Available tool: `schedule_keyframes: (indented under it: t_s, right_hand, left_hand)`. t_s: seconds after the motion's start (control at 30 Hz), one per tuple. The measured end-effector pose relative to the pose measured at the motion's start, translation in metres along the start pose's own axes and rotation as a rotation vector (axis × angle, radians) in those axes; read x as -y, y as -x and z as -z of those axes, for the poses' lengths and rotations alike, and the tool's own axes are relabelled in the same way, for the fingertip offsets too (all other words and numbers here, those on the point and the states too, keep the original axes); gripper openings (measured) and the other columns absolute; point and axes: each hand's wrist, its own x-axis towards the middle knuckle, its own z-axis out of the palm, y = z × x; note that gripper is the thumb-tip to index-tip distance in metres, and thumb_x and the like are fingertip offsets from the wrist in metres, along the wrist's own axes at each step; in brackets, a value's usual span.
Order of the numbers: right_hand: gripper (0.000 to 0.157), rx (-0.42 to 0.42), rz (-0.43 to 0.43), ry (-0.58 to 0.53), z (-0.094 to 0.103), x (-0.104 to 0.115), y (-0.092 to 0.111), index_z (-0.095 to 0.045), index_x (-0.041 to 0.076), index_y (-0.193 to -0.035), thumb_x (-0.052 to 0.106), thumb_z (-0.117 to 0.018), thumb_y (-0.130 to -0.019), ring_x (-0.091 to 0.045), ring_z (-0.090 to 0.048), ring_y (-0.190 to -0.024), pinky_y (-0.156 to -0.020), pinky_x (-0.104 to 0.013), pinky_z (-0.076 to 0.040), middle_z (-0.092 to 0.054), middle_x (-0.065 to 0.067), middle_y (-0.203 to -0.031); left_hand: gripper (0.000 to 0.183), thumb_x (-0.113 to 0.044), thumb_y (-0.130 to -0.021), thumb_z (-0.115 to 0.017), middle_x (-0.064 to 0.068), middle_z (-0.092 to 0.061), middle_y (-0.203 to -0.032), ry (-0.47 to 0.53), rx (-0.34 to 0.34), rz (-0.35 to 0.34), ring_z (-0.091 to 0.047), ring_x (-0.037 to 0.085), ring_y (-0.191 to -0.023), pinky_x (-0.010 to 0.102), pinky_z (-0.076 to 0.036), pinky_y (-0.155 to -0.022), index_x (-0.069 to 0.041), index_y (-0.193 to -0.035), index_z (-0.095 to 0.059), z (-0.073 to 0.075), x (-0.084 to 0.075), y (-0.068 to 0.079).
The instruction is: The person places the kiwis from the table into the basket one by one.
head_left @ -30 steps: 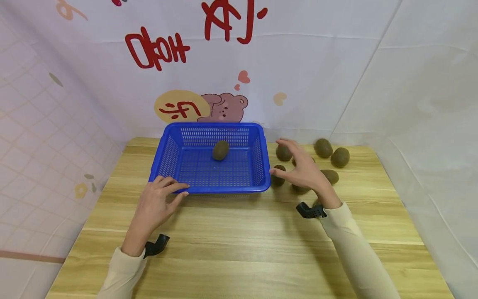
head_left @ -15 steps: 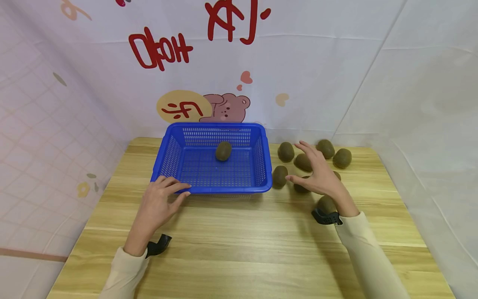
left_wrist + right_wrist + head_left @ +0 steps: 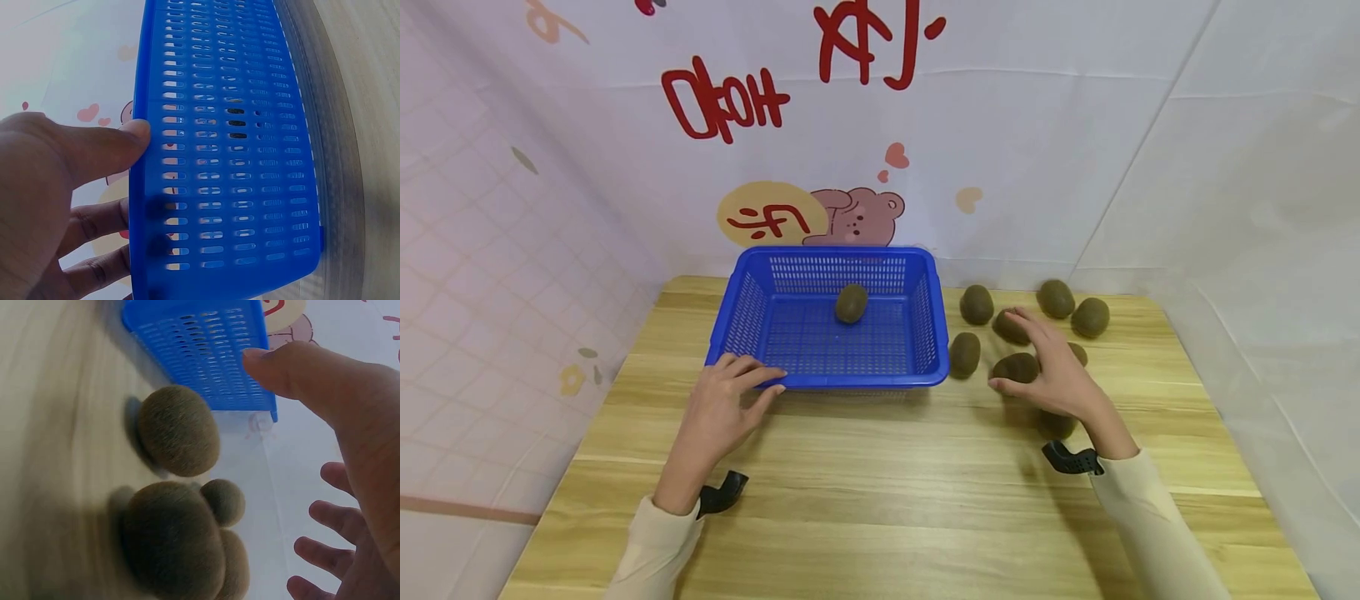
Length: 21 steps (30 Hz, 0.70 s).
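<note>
My left hand point(image 3: 724, 406) pinches the near rim of a blue plastic basket point(image 3: 820, 381) at its left corner; the left wrist view has the thumb on the outer side and the fingers over the rim. One brown kiwi point(image 3: 852, 303) lies inside the basket. Over the loose kiwis to the right, my right hand point(image 3: 1060, 375) hovers with thumb and fingers spread apart, holding nothing. Directly by its thumb is a kiwi point(image 3: 1015, 368), which looms large as the nearest kiwi point(image 3: 175, 540) in the right wrist view. Part of the group is hidden beneath the palm.
Several more kiwis lie right of the basket, among them one kiwi point(image 3: 965, 355) close beside its wall and another kiwi point(image 3: 1090, 317) at the far right. A printed white cloth point(image 3: 1037, 150) hangs behind the wooden table point(image 3: 880, 500).
My right hand has moved right and toward me, from beside the basket to over the middle of the loose kiwis. The left hand keeps its grip on the rim.
</note>
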Motion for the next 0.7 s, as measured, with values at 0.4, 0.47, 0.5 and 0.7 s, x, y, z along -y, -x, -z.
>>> schedule_keyframes:
  t_s: [0.4, 0.47, 0.5, 0.7]
  right_hand:
    - [0.107, 0.015, -0.023, 0.045, -0.004, -0.012, 0.033, -0.033, 0.021, -0.161, 0.041, -0.092, -0.074, -0.048, -0.028, -0.15, -0.109, -0.075, -0.03, -0.029, -0.017, -0.167]
    - [0.106, 0.028, -0.018, 0.052, -0.004, -0.014, 0.041, -0.034, 0.018, -0.16, 0.042, -0.092, -0.075, -0.05, -0.029, -0.148, -0.107, -0.075, -0.031, -0.03, -0.02, -0.166]
    - [0.105, 0.034, -0.017, 0.054, -0.004, -0.015, 0.045, -0.035, 0.015, -0.16, 0.042, -0.091, -0.076, -0.05, -0.029, -0.148, -0.107, -0.075, -0.031, -0.03, -0.021, -0.166]
    - [0.103, 0.045, -0.037, 0.069, -0.004, -0.021, 0.065, -0.037, 0.005, -0.157, 0.041, -0.091, -0.077, -0.053, -0.031, -0.145, -0.104, -0.074, -0.035, -0.032, -0.026, -0.162]
  left_hand:
    - [0.017, -0.015, -0.08, -0.088, 0.004, -0.073, -0.086, 0.011, -0.013, -0.007, -0.06, 0.025, -0.083, 0.041, -0.047, -0.072, -0.015, -0.096, -0.083, -0.001, 0.001, 0.002]
    - [0.017, -0.015, -0.08, -0.089, 0.004, -0.073, -0.086, 0.012, -0.014, -0.009, -0.06, 0.025, -0.083, 0.041, -0.047, -0.072, -0.015, -0.096, -0.083, -0.001, 0.001, 0.002]
    - [0.017, -0.015, -0.08, -0.089, 0.004, -0.073, -0.086, 0.013, -0.016, -0.01, -0.06, 0.025, -0.082, 0.041, -0.047, -0.072, -0.015, -0.096, -0.083, -0.001, 0.001, 0.002]
    - [0.016, -0.017, -0.081, -0.088, 0.004, -0.073, -0.087, 0.014, -0.011, -0.002, -0.059, 0.026, -0.083, 0.04, -0.046, -0.071, -0.015, -0.097, -0.083, 0.0, 0.002, 0.002]
